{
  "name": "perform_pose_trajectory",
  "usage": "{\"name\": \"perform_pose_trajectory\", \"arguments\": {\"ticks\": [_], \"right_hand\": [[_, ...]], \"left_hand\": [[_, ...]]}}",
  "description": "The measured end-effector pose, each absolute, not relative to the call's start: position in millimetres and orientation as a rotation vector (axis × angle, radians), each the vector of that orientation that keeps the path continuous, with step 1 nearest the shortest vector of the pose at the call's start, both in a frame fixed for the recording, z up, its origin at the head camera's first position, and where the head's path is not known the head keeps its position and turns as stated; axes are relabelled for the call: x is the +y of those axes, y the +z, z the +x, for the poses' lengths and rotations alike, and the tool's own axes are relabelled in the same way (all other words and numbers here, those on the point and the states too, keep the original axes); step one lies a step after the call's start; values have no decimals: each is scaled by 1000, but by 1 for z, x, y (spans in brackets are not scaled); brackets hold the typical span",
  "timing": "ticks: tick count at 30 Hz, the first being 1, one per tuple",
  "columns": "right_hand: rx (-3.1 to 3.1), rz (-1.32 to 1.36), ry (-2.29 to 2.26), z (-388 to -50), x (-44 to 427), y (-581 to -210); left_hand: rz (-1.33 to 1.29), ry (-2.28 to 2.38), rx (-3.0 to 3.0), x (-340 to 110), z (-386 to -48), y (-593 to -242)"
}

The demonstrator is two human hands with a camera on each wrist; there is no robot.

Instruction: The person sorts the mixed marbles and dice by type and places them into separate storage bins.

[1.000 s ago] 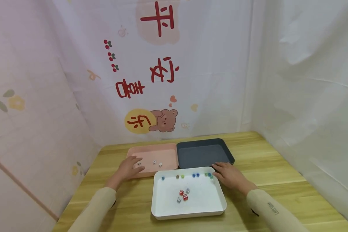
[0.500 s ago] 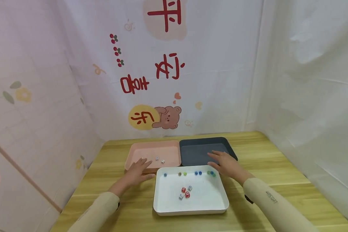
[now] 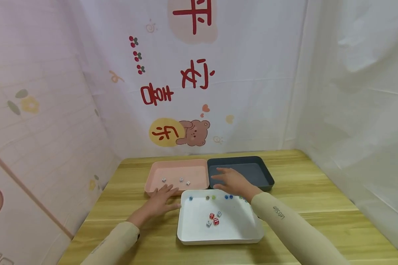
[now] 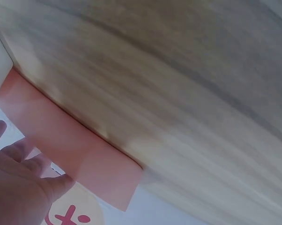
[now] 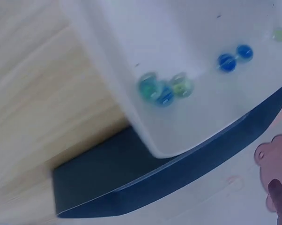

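Note:
My left hand (image 3: pixel 159 203), fingers spread, lies at the near edge of the pink tray (image 3: pixel 195 170), its thumb by the white tray's left rim. Three small white dice, one a die (image 3: pixel 181 179), sit in the pink tray. Over the left part of the dark tray (image 3: pixel 257 173) hovers my right hand (image 3: pixel 233 182), fingers extended and holding nothing. In the white tray (image 3: pixel 225 235) are red dice (image 3: pixel 216 221), pale dice (image 3: pixel 209 223) and a row of marbles (image 3: pixel 229 197) along its far side. The right wrist view shows blue marbles (image 5: pixel 226 62) and greenish ones (image 5: pixel 181 86).
The three trays stand on a wooden table (image 3: pixel 305 191), the pink and dark ones side by side behind the white one. A printed white curtain (image 3: pixel 252 110) hangs behind the table, with more white cloth at both sides.
My right hand has moved left from the white tray's right corner to above the dark tray. My left hand has shifted right and nearer, uncovering the leftmost die. The head view has shifted slightly.

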State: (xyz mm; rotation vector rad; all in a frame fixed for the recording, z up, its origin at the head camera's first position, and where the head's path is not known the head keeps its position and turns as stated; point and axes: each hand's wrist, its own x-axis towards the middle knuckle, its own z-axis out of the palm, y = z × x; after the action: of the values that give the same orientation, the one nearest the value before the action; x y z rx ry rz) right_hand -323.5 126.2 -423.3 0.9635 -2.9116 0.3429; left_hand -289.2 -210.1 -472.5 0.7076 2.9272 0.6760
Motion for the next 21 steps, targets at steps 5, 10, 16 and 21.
{"name": "perform_pose_trajectory", "arguments": {"ticks": [5, 10, 16, 21], "right_hand": [[-2891, 1055, 284, -327, 101, -430], [-2920, 1090, 282, -327, 80, -439], [-2932, 1154, 188, -328, 60, -446], [-2895, 1211, 62, -331, 49, -453]], "left_hand": [[739, 644, 2929, -207, -291, -472], [712, 628, 2922, -206, -292, -473], [681, 631, 2917, -206, -290, -472], [684, 626, 2913, -206, -291, -471]]}}
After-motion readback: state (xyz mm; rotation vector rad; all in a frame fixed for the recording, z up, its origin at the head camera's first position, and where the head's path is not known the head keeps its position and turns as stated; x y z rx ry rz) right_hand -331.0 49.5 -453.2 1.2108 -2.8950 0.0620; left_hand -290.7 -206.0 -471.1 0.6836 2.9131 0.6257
